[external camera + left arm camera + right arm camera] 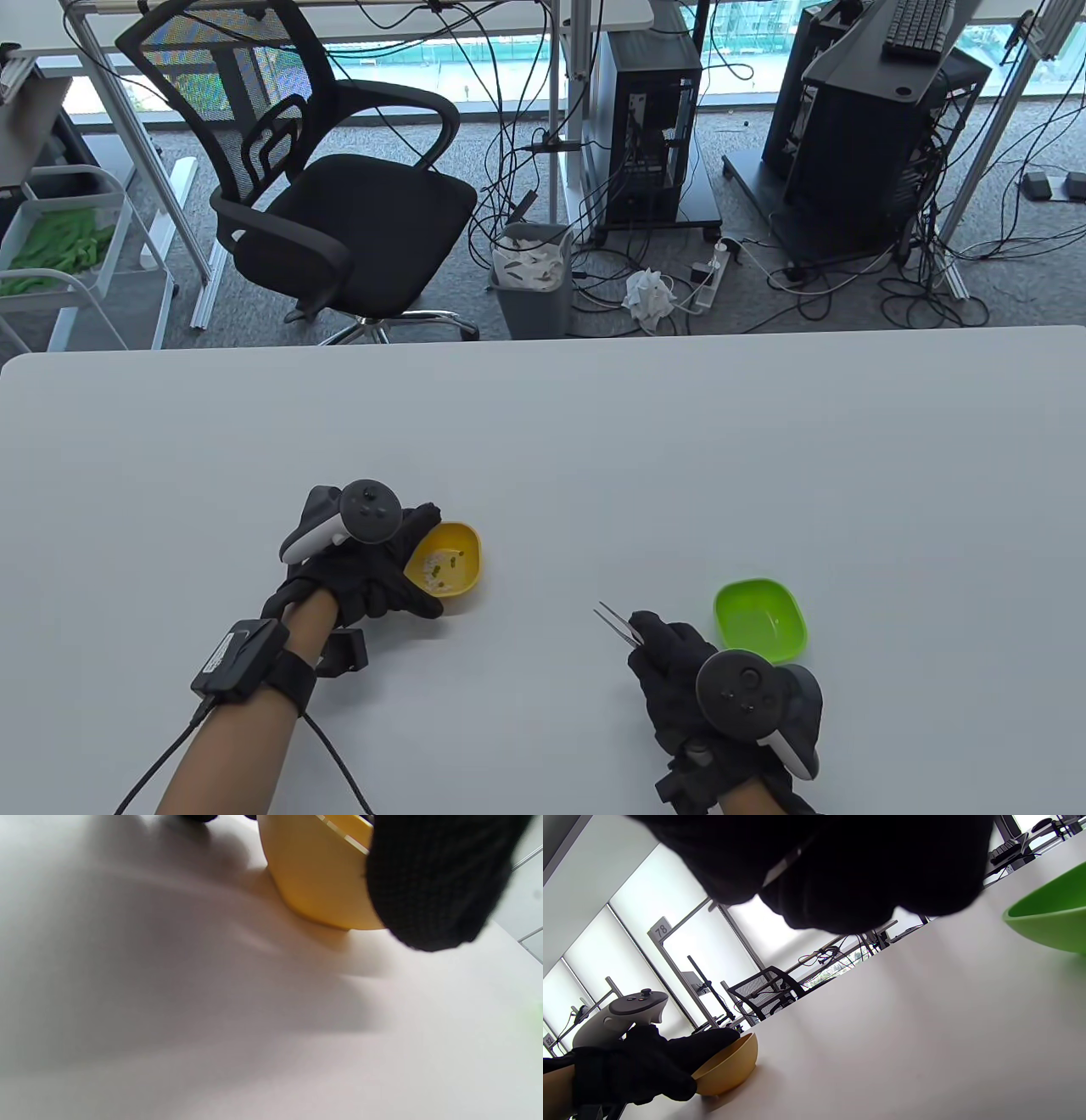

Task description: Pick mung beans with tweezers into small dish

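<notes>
A yellow dish [448,560] with white bits and a few dark mung beans [456,559] sits on the white table [594,441]. My left hand [373,564] grips its left rim; its fingers [432,878] wrap the dish [318,874] in the left wrist view. An empty green dish [761,618] sits at the right. My right hand [679,671] holds metal tweezers [612,621], tips pointing up-left between the two dishes. In the right wrist view my right hand [818,861] fills the top, with the green dish [1052,916] at right and the yellow dish [725,1069] at lower left.
Beyond the table's far edge stand a black office chair [331,187], a grey bin [533,276], computer towers [653,127] and cables on the floor. A white trolley [59,255] stands at the far left.
</notes>
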The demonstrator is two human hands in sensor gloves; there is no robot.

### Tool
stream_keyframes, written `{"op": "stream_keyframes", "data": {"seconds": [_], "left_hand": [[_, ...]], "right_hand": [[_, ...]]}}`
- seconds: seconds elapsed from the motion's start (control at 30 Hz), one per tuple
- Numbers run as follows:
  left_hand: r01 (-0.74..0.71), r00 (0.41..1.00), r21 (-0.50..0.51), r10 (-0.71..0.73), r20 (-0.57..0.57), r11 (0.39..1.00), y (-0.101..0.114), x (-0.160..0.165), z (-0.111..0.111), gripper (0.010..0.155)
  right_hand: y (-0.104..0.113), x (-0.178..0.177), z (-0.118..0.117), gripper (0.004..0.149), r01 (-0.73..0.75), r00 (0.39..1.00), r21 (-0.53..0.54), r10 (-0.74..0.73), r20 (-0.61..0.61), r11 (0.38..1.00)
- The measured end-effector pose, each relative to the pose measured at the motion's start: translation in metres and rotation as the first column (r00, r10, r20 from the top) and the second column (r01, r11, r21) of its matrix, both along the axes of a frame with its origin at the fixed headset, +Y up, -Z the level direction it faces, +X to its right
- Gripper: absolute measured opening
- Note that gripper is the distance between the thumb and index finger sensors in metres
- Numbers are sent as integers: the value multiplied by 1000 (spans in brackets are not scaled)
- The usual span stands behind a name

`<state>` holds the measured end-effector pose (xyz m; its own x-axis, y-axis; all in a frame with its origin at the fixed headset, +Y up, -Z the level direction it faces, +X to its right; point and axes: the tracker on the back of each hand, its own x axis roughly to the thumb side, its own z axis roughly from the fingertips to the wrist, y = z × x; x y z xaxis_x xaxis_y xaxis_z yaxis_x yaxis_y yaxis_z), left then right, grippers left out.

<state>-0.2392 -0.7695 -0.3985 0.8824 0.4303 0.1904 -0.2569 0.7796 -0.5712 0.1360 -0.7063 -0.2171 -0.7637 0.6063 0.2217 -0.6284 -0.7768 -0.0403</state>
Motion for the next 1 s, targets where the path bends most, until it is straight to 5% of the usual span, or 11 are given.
{"op": "stream_keyframes", "data": {"seconds": [0.27, 0.57, 0.83, 1.0], "left_hand": [[-96, 995, 136, 101, -24, 986, -3, 4, 20, 120], [-289, 957, 238, 290, 34, 927, 41, 45, 83, 123], [-277, 961, 279, 267, 75, 919, 63, 92, 134, 124], [-253, 967, 312, 236, 91, 916, 59, 108, 142, 124]], "right_hand": [[0, 0, 0, 49, 12, 1000, 0, -12, 0, 1000], [8, -2, 5, 48, 52, 999, 58, -52, -12, 997], [30, -6, 17, 46, 59, 998, 143, -57, -20, 988], [42, -19, 18, 44, -72, 997, 122, 75, -24, 990]]}}
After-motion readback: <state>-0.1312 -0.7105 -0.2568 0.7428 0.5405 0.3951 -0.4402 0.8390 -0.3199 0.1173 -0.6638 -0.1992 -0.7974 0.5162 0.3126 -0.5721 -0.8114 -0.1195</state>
